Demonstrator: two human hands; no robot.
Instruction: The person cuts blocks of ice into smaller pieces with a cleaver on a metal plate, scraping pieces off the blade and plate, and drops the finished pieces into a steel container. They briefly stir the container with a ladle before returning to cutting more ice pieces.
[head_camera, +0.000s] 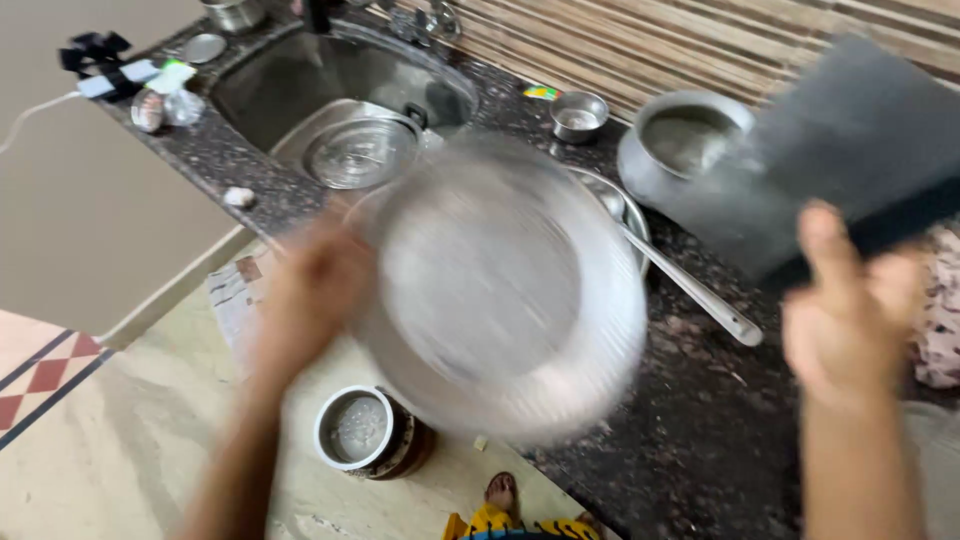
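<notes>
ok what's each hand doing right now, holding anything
Left hand: closed on the rim of a blurred steel plate.
Right hand: gripping a dark flat board, thumb up.

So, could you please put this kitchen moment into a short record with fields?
Setting: dark speckled counter with a steel sink
Left hand: grips a blurred round steel plate
Right hand: holds a flat dark grey board, thumb raised
On counter: metal pot, small steel bowl, long ladle
On floor: round container
</notes>
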